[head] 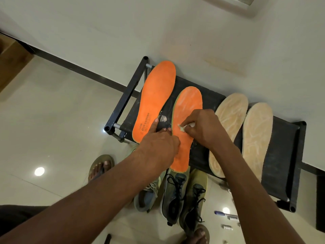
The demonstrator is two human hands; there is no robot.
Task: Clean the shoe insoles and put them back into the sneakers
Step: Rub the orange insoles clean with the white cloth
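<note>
Pinching a white wad (182,127), our right hand (202,131) rubs the near orange insole (186,110). Our left hand (158,143), fingers straight, presses its edge on the table (281,138).

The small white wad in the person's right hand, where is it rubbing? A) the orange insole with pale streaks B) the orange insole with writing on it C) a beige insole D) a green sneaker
A: the right hand pinches the small white wad against the pale-streaked orange insole.

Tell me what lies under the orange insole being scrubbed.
Under the insole is the black rack top. Its heel end overhangs the rack, above a dark sneaker on the floor. The left hand covers part of it.
</note>
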